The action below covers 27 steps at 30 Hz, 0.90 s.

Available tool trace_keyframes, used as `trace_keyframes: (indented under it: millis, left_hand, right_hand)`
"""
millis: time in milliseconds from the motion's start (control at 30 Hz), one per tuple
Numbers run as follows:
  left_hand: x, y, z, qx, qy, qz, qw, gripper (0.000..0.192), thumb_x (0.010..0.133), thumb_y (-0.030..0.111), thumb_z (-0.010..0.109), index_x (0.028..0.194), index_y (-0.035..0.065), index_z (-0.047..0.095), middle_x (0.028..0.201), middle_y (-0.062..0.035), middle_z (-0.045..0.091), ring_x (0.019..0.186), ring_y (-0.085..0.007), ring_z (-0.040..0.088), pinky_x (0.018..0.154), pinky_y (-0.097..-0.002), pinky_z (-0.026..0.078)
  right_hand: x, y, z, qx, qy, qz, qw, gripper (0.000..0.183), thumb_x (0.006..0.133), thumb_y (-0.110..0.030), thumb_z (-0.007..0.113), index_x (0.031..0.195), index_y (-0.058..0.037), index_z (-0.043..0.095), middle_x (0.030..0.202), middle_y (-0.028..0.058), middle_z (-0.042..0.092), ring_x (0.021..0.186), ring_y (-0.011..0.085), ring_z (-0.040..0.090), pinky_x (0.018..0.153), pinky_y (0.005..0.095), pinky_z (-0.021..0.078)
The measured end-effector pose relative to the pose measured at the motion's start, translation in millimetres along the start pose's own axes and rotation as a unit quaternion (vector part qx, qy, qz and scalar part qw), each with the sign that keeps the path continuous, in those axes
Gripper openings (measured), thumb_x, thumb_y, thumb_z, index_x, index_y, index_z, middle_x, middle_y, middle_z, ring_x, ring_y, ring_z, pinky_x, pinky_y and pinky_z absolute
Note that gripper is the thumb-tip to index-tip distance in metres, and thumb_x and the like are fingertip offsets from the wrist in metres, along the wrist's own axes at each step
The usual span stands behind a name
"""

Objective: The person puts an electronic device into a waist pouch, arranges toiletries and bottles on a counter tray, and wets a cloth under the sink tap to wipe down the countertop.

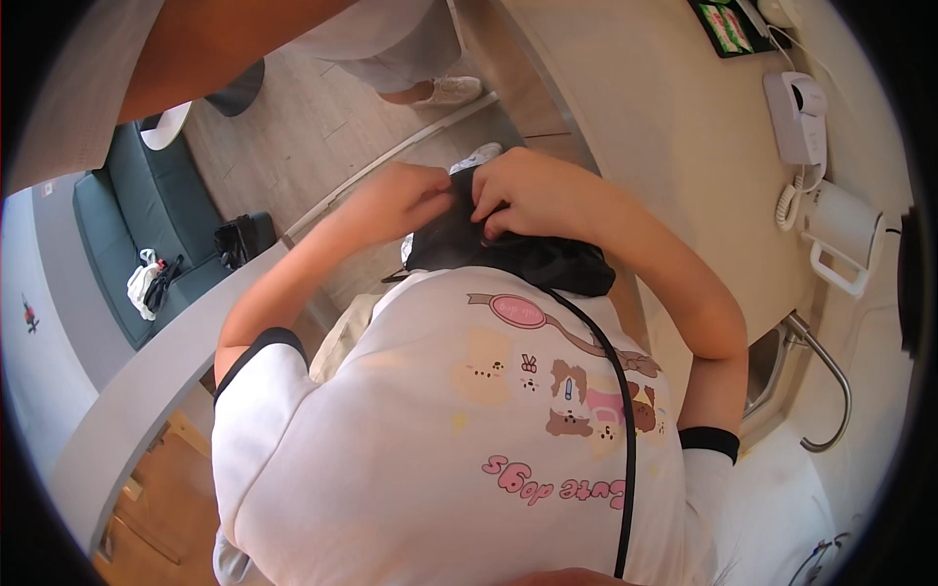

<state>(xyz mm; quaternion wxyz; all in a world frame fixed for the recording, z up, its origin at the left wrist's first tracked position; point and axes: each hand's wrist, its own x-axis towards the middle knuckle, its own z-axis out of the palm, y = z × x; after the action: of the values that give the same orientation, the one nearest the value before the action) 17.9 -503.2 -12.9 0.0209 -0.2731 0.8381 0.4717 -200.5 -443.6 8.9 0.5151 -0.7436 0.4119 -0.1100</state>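
A black bag (469, 234) of soft fabric lies against my front at waist height, and a thin black strap (623, 410) runs from near it down over my white printed T-shirt (410, 439). My left hand (414, 198), slightly blurred, has its bent fingertips closed at the bag's upper left edge. On the other side my right hand (513, 194) pinches the bag's dark fabric between thumb and fingers. A bit of shiny silvery material (407, 250) shows at the bag's left side. What the fingertips cover is hidden.
At right, a pale counter (645, 132) bears a hair dryer (799, 121), a white electric kettle (843, 231), a black tray (722, 47) with packets and a sink with a metal faucet (835, 388). Another person's arm (220, 51) crosses the upper left. A teal sofa (157, 205) holds bags.
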Motion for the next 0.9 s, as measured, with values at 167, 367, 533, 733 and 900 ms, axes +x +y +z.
trace_keyframes:
  millis: [167, 367, 533, 733, 900]
  left_hand:
    - [-11.8, 10.2, 10.7, -0.058, 0.062, -0.066, 0.994, 0.012, 0.088, 0.009, 0.059, 0.083, -0.0016, 0.056, 0.062, -0.0088, 0.051, 0.056, -0.0129, 0.044, 0.053, -0.029, 0.037]
    - [-14.4, 6.9, 11.0, -0.106, 0.068, -0.12, 0.985, 0.012, 0.088, 0.01, 0.057, 0.083, -0.0009, 0.056, 0.065, -0.0095, 0.054, 0.058, -0.0146, 0.047, 0.054, -0.03, 0.04]
    - [-16.1, 6.9, 12.0, -0.127, 0.068, -0.124, 0.982, 0.015, 0.087, 0.014, 0.056, 0.083, -0.0012, 0.058, 0.068, -0.0101, 0.059, 0.06, -0.017, 0.053, 0.058, -0.0309, 0.043]
    - [-15.1, -15.1, 24.9, -0.331, 0.001, -0.156, 0.931, 0.011, 0.092, 0.01, 0.061, 0.094, 0.0022, 0.054, 0.081, 0.0017, 0.056, 0.079, -0.0051, 0.053, 0.071, -0.0191, 0.04]
    - [-10.8, -1.8, 22.4, -0.275, -0.018, -0.195, 0.941, 0.018, 0.09, 0.013, 0.067, 0.092, 0.0062, 0.051, 0.082, 0.0035, 0.057, 0.082, -0.0016, 0.054, 0.066, -0.0183, 0.041]
  right_hand:
    - [16.7, 8.7, 39.0, -0.115, 0.127, -0.025, 0.985, 0.015, 0.073, -0.021, 0.07, 0.072, -0.0064, 0.073, 0.08, 0.0086, 0.067, 0.088, 0.0272, 0.061, 0.073, 0.0386, 0.0476]
    - [20.2, -6.0, 28.1, -0.31, 0.226, -0.083, 0.92, 0.012, 0.072, -0.022, 0.067, 0.068, -0.0111, 0.07, 0.086, 0.0029, 0.06, 0.094, 0.0193, 0.051, 0.075, 0.0337, 0.0393]
    - [24.9, -9.0, 35.1, -0.354, 0.194, -0.037, 0.914, 0.011, 0.073, -0.02, 0.065, 0.075, -0.0105, 0.07, 0.09, 0.0048, 0.06, 0.092, 0.02, 0.057, 0.071, 0.0336, 0.0448]
    - [21.5, 9.3, 37.1, -0.315, 0.153, -0.014, 0.937, 0.012, 0.075, -0.018, 0.064, 0.075, -0.0071, 0.07, 0.086, 0.0106, 0.061, 0.084, 0.0259, 0.063, 0.067, 0.0388, 0.0495]
    - [-1.0, 12.9, -5.5, -0.106, 0.026, 0.033, 0.993, 0.017, 0.08, -0.022, 0.065, 0.083, -0.0073, 0.074, 0.103, 0.0144, 0.064, 0.098, 0.0297, 0.061, 0.074, 0.0428, 0.0495]
